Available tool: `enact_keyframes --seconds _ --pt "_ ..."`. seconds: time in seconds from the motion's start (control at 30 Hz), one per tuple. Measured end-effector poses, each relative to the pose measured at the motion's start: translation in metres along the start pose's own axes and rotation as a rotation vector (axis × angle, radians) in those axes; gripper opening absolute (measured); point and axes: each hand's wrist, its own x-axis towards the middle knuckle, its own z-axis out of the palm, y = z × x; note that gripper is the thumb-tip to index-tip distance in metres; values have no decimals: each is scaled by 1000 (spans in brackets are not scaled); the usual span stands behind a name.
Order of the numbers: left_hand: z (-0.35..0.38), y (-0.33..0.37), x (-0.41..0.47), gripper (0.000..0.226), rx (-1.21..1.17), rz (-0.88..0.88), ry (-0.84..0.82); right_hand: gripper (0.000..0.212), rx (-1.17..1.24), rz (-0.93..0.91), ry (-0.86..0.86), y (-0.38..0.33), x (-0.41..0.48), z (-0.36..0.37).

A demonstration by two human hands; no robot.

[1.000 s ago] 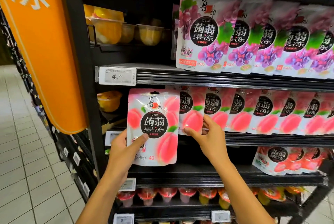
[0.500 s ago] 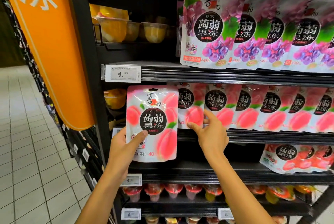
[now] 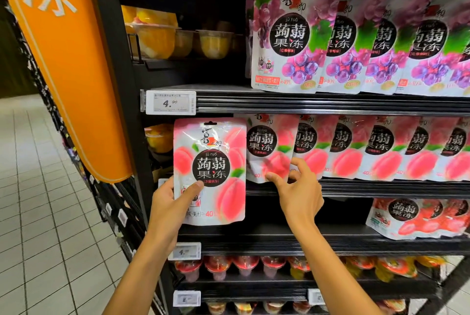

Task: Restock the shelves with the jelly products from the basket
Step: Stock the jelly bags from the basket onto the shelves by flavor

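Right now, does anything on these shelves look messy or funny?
Slightly. The leftmost shelved peach pouch looks crumpled near its bottom, where the right hand touches it. The left hand holds a second peach pouch outside the row.

— What shows of the person?
— Only two arms, cut off by the picture's lower edge. The left forearm (image 3: 142, 264) and the right forearm (image 3: 330, 261) are bare along their whole visible length, slim, narrowing to thin wrists.
— And the hands?
— The left hand (image 3: 170, 205) and the right hand (image 3: 300, 197) are bare as well, with long, slender fingers (image 3: 301, 166). The left thumb's nail looks short and plain; the other nails are too blurred to judge.
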Motion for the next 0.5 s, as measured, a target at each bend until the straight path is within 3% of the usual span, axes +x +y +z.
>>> enact_keyframes --seconds 0.17,0.33,0.5 --pt "-2 0 0 13 -13 -11 14 38 105 27 90 2 -8 7" --pt "0 -1 1 11 -20 -25 22 36 50 13 115 -10 -9 18" --pt "3 -4 1 11 -13 -36 29 36 -108 -57 2 -15 -1 24"
